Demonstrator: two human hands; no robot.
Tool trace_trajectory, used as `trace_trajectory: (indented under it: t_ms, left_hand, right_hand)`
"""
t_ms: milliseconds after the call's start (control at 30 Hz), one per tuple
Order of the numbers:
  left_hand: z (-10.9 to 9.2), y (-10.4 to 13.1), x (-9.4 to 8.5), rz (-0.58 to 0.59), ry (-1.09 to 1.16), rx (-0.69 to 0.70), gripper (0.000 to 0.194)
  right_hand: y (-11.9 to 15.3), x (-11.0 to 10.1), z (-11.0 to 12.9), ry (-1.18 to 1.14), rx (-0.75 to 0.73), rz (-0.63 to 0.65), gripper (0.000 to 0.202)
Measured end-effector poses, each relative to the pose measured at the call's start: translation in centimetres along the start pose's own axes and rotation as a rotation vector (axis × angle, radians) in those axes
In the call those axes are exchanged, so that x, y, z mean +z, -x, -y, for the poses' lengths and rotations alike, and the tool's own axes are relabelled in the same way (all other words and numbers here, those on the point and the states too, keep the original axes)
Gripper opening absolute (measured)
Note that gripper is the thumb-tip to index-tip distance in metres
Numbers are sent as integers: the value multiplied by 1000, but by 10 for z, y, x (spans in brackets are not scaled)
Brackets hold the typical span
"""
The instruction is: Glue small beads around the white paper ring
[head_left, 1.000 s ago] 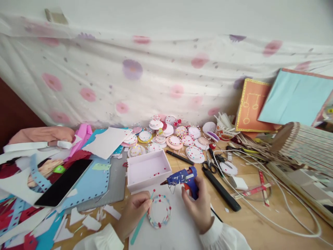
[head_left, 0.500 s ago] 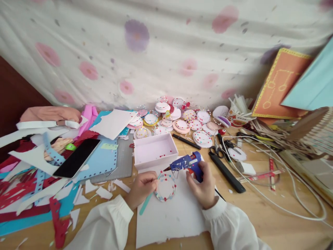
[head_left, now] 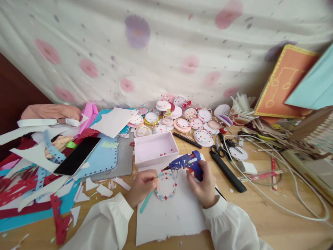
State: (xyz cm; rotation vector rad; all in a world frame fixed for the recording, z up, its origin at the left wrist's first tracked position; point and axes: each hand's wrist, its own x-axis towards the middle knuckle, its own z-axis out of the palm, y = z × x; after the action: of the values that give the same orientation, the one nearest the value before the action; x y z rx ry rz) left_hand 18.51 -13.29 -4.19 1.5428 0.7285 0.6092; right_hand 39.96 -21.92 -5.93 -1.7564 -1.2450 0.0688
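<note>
My left hand (head_left: 143, 185) is closed in a pinch on a thin teal stick (head_left: 147, 202), whose wider end points down toward the white sheet (head_left: 179, 218). By the stick's upper tip is a small red piece. My right hand (head_left: 203, 185) grips a blue glue gun (head_left: 186, 162), its dark nozzle pointing left at that tip; whether they touch I cannot tell. A round wreath-like ring (head_left: 166, 199) with red and blue bits lies on the sheet, beside my left hand and below the nozzle.
Behind the glue gun stands a white box (head_left: 155, 152) with a few red bits inside. Decorated paper discs (head_left: 204, 138) crowd the back. A phone (head_left: 77, 155) and paper scraps lie left; scissors (head_left: 218, 150), a black cutter-like tool (head_left: 226, 172) and a white cable (head_left: 293, 177) lie right.
The glue gun has shifted very slightly left, its nozzle a little closer to the stick's tip. Both hands keep their grips, and the camera view has moved slightly.
</note>
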Motion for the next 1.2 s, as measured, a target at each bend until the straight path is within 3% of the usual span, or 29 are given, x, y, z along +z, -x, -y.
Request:
trace_trajectory:
  t_ms: [1200]
  left_hand:
    - [-3, -1, 1, 9, -27, 50, 28]
  right_hand:
    - [1, -1, -4, 3, -27, 22, 30]
